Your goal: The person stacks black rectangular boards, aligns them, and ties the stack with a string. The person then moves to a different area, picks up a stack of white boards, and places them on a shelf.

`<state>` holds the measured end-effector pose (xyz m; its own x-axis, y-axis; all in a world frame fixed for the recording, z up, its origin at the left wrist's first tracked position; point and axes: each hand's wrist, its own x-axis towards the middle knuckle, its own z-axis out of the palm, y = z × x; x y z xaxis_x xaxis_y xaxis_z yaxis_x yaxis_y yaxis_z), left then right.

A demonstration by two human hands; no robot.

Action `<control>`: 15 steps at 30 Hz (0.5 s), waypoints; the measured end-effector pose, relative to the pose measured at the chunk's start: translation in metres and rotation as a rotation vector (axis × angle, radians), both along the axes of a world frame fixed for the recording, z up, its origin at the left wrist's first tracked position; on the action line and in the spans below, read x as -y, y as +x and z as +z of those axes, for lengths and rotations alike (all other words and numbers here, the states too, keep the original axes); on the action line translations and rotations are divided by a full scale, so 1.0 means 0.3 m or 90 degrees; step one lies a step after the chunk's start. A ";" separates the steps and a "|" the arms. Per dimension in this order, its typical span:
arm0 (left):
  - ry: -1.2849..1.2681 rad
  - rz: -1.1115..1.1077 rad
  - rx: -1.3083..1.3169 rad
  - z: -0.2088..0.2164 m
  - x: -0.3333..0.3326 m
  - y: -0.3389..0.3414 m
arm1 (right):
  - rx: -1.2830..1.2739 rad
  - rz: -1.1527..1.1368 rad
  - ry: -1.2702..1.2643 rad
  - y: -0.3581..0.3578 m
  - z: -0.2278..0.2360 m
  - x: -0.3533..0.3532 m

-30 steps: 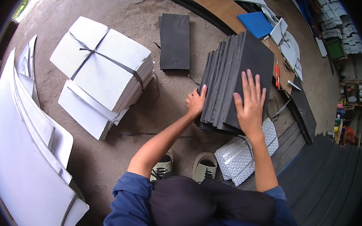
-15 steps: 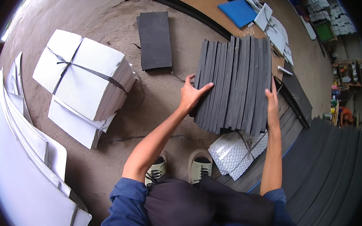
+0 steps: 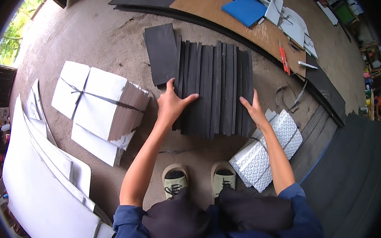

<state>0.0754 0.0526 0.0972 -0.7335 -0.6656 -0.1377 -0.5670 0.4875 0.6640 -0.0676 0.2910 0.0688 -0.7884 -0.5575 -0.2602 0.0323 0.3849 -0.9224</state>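
Between my two hands is a thick stack of dark grey rectangular sheets (image 3: 215, 90), its sheet edges facing up. My left hand (image 3: 172, 105) grips the stack's left end, thumb over the top edges and fingers down the side. My right hand (image 3: 254, 110) presses on the right end, thumb on the edges; part of its grip is hidden. Touching or just behind the stack's left end lies a flat dark grey slab (image 3: 161, 54) on the floor. Whether the stack rests on the floor or hangs just above it, I cannot tell.
A strapped white stack (image 3: 96, 94) stands at left, beside large white sheets (image 3: 39, 173). A silvery textured bundle (image 3: 268, 151) lies near my right forearm. Behind are a brown board (image 3: 209, 11), a blue piece (image 3: 245, 12) and a red cutter (image 3: 283, 58). Long dark sheets (image 3: 348, 170) cover the right.
The dark stack has moved left between my hands, up against the flat slab. The silvery bundle, the red cutter and a loose strap at right now show more fully.
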 end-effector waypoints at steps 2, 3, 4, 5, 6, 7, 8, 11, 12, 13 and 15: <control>0.029 -0.046 0.070 -0.010 0.041 -0.025 | 0.007 0.025 0.073 -0.038 0.000 -0.015; 0.070 -0.046 0.051 -0.042 0.076 -0.029 | 0.043 0.035 0.068 -0.055 0.022 0.013; 0.111 -0.047 0.031 -0.085 0.108 -0.033 | 0.079 0.046 0.064 -0.075 0.045 0.044; 0.158 -0.059 0.015 -0.085 0.111 -0.054 | 0.118 0.046 0.066 -0.090 0.061 0.057; 0.147 -0.050 0.036 -0.084 0.111 -0.067 | 0.078 0.042 0.077 -0.093 0.068 0.083; 0.134 -0.040 0.058 -0.082 0.107 -0.072 | 0.096 0.026 0.064 -0.094 0.081 0.100; 0.124 -0.034 0.080 -0.073 0.095 -0.073 | 0.116 0.006 0.053 -0.091 0.083 0.102; 0.163 -0.055 0.019 -0.034 0.046 -0.040 | 0.063 -0.050 0.044 -0.064 0.063 0.068; 0.173 -0.064 -0.032 -0.017 0.020 -0.023 | 0.020 -0.063 0.036 -0.052 0.060 0.044; 0.151 -0.066 -0.059 0.000 0.000 -0.018 | -0.024 -0.077 0.027 -0.044 0.058 0.021; 0.101 -0.043 -0.100 0.031 -0.009 0.043 | -0.032 -0.056 -0.010 0.004 0.195 0.049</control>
<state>0.0882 0.0552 0.1065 -0.7962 -0.5937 -0.1165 -0.4199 0.4037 0.8128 -0.0664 0.2763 0.1272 -0.8458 -0.4898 -0.2112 0.0190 0.3680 -0.9296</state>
